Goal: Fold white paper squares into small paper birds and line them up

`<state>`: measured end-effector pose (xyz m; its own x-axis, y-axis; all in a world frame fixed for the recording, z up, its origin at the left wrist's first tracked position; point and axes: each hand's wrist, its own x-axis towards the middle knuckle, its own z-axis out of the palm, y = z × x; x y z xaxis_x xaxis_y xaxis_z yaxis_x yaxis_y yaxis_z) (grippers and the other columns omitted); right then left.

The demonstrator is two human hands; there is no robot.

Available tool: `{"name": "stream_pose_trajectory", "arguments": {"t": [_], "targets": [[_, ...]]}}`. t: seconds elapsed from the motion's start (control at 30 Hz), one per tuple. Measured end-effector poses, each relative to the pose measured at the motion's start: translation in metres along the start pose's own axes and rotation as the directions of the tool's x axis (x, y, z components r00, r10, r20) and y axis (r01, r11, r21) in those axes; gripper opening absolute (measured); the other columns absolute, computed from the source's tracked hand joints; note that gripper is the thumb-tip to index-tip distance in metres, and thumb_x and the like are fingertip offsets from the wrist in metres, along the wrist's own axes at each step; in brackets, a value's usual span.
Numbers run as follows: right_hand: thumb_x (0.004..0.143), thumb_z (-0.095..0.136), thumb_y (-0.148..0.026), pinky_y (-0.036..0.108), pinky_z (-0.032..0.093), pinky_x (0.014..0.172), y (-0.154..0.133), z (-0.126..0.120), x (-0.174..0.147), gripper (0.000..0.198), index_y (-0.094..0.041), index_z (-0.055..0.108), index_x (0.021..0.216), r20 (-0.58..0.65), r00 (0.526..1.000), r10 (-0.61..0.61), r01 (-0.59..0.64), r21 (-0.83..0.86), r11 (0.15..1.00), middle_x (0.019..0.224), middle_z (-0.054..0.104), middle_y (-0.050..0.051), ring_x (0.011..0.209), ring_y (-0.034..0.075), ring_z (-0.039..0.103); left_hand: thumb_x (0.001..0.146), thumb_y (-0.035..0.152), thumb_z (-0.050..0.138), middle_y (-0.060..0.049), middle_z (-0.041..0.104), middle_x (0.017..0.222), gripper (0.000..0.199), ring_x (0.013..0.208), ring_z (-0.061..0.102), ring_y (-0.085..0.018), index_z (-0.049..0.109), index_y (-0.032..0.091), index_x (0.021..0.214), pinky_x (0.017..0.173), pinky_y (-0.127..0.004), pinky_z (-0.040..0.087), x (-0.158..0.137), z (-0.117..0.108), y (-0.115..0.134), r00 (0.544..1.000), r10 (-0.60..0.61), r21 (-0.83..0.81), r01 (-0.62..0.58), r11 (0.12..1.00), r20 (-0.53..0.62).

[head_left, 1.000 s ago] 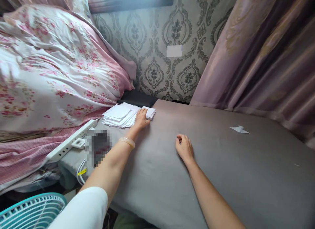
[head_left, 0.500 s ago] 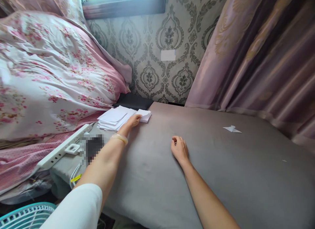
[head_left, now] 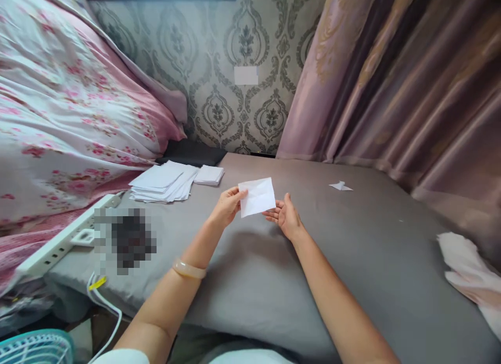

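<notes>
A square sheet of white paper [head_left: 258, 196] is pinched at its left edge by my left hand [head_left: 229, 204], held above the grey surface. My right hand [head_left: 287, 216] is at the paper's lower right corner, palm up with its thumb raised and fingers apart; the fingertips pass behind or beneath the edge. A small stack of square white papers [head_left: 209, 175] lies beyond my left hand, beside a larger pile of white paper [head_left: 160, 182]. Farther right on the surface sits a small folded white paper piece [head_left: 341, 186] with pointed ends.
A white power strip [head_left: 58, 238] runs along the left edge, with a white cable [head_left: 111, 306] hanging below. Behind the papers lies a dark flat item [head_left: 195, 152]. A crumpled pale cloth [head_left: 467, 265] is at the right. A teal-rimmed fan [head_left: 37, 343] stands at lower left.
My left hand has come back from the small stack with one sheet. My right hand has opened and turned toward it. The view has shifted, bringing the pale cloth into sight.
</notes>
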<state>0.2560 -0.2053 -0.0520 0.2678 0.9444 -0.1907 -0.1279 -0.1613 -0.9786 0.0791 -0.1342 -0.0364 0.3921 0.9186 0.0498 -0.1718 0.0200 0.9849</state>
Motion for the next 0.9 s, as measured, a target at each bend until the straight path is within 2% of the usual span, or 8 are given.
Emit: {"name": "stream_pose_trajectory", "arguments": {"t": [0.07, 0.13, 0.27, 0.47, 0.57, 0.67, 0.8, 0.9], "targets": [[0.082, 0.013, -0.078, 0.031, 0.052, 0.059, -0.003, -0.011, -0.016, 0.081, -0.015, 0.064, 0.091, 0.093, 0.991, 0.097, -0.107, 0.110, 0.988, 0.084, 0.072, 0.014, 0.070, 0.021, 0.069, 0.064, 0.046, 0.077, -0.009, 0.071, 0.089, 0.047, 0.074, 0.065, -0.017, 0.067, 0.012, 0.094, 0.068, -0.027, 0.051, -0.010, 0.012, -0.014, 0.993, -0.110, -0.093, 0.113, 0.989, 0.041], [0.080, 0.036, -0.076, 0.030, 0.051, 0.056, 0.001, -0.018, -0.028, 0.067, -0.015, 0.064, 0.088, 0.088, 0.990, 0.106, -0.114, 0.085, 0.990, 0.080, 0.072, 0.012, 0.066, 0.020, 0.068, 0.062, 0.044, 0.079, -0.007, 0.071, 0.085, 0.044, 0.071, 0.064, -0.015, 0.068, 0.012, 0.091, 0.065, -0.025, 0.049, -0.016, 0.018, -0.027, 0.982, -0.183, -0.094, 0.187, 0.978, 0.048], [0.064, 0.075, -0.043, 0.027, 0.049, 0.058, 0.020, -0.023, -0.037, 0.043, -0.017, 0.060, 0.095, -0.025, 0.998, 0.065, -0.064, 0.022, 0.998, 0.071, 0.071, 0.004, 0.062, 0.017, 0.065, 0.061, 0.039, 0.080, -0.007, 0.072, 0.084, 0.043, 0.071, 0.065, -0.017, 0.067, 0.013, 0.093, 0.065, -0.026, 0.048, -0.026, 0.023, -0.039, 0.953, -0.294, -0.030, 0.296, 0.955, 0.075], [0.073, 0.065, -0.036, 0.023, 0.043, 0.050, 0.027, -0.029, -0.035, 0.060, -0.020, 0.045, 0.128, -0.089, 0.993, -0.078, 0.068, -0.108, 0.992, 0.062, 0.066, -0.005, 0.049, 0.012, 0.055, 0.067, 0.025, 0.073, -0.007, 0.070, 0.080, 0.037, 0.067, 0.064, -0.017, 0.059, 0.013, 0.100, 0.060, -0.025, 0.046, -0.032, 0.022, -0.036, 0.940, -0.340, 0.071, 0.337, 0.939, 0.040], [0.075, 0.062, -0.036, 0.022, 0.042, 0.048, 0.026, -0.034, -0.036, 0.047, -0.021, 0.056, 0.119, -0.058, 0.994, -0.091, 0.078, -0.198, 0.977, 0.057, 0.063, -0.006, 0.050, 0.012, 0.054, 0.076, 0.025, 0.065, -0.005, 0.068, 0.081, 0.038, 0.068, 0.064, -0.016, 0.054, 0.013, 0.110, 0.060, -0.024, 0.046, -0.032, 0.019, -0.036, 0.940, -0.341, 0.125, 0.338, 0.933, 0.005], [0.078, 0.059, -0.033, 0.026, 0.049, 0.061, 0.027, -0.039, -0.038, 0.026, -0.020, 0.069, 0.098, -0.029, 0.995, -0.097, 0.085, -0.284, 0.955, 0.074, 0.070, 0.001, 0.066, 0.014, 0.062, 0.081, 0.023, 0.058, -0.002, 0.064, 0.077, 0.050, 0.066, 0.060, -0.013, 0.043, 0.014, 0.128, 0.058, -0.022, 0.044, -0.034, 0.017, -0.036, 0.949, -0.316, 0.179, 0.309, 0.934, 0.009], [0.080, 0.053, -0.023, 0.033, 0.047, 0.087, 0.027, -0.043, -0.042, 0.030, -0.024, 0.070, 0.104, 0.072, 0.983, -0.170, 0.184, -0.442, 0.878, 0.101, 0.072, 0.003, 0.092, 0.016, 0.064, 0.083, 0.024, 0.054, 0.005, 0.054, 0.065, 0.066, 0.056, 0.051, -0.011, 0.027, 0.017, 0.143, 0.053, -0.020, 0.038, -0.035, 0.016, -0.036, 0.965, -0.261, 0.297, 0.247, 0.923, 0.008], [0.078, 0.055, -0.018, 0.035, 0.044, 0.092, 0.026, -0.046, -0.043, 0.034, -0.027, 0.069, 0.108, 0.123, 0.961, -0.248, 0.270, -0.612, 0.743, 0.105, 0.069, 0.003, 0.099, 0.018, 0.061, 0.085, 0.030, 0.053, 0.004, 0.051, 0.061, 0.054, 0.055, 0.048, -0.012, 0.041, 0.018, 0.136, 0.053, -0.022, 0.037, -0.035, 0.014, -0.033, 0.977, -0.212, 0.438, 0.187, 0.879, 0.008]]}}
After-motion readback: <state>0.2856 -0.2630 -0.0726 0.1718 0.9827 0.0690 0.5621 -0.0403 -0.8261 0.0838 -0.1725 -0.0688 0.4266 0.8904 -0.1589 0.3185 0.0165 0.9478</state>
